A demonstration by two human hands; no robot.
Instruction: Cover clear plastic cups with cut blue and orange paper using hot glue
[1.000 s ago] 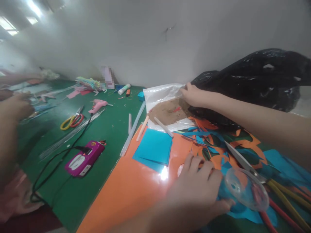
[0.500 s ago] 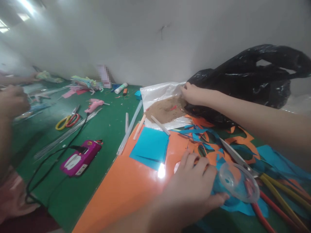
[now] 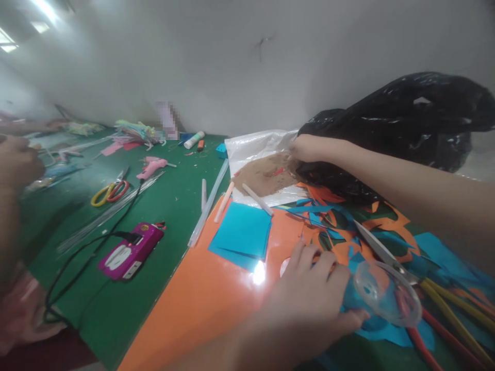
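Observation:
My right hand (image 3: 305, 148) reaches to the right edge of a brown sand-like heap (image 3: 261, 175) lying on a white plastic sheet (image 3: 247, 141). Its fingers curl down together into the heap, and the fingertips are hidden. My left hand (image 3: 315, 288) rests open, fingers apart, over the edge of an orange sheet (image 3: 185, 304) and paper scraps. A small whitish piece (image 3: 284, 267) shows beside its fingers. Close to its thumb lies a clear plastic dome-like piece (image 3: 386, 293). Large scissors (image 3: 415, 281) with red and yellow handles lie partly beneath that piece.
Blue paper squares (image 3: 243, 232) lie on the orange sheet, near glue sticks (image 3: 224, 203). A black plastic bag (image 3: 394, 129) stands at right. On the green table are a purple power strip (image 3: 133, 250), a pink glue gun (image 3: 152, 167) and smaller scissors (image 3: 112, 191). Another person's hand (image 3: 19, 162) works at left.
My right hand has lowered slightly, its fingers going down to the brown heap. My left hand stays nearly in place. The view has shifted a little.

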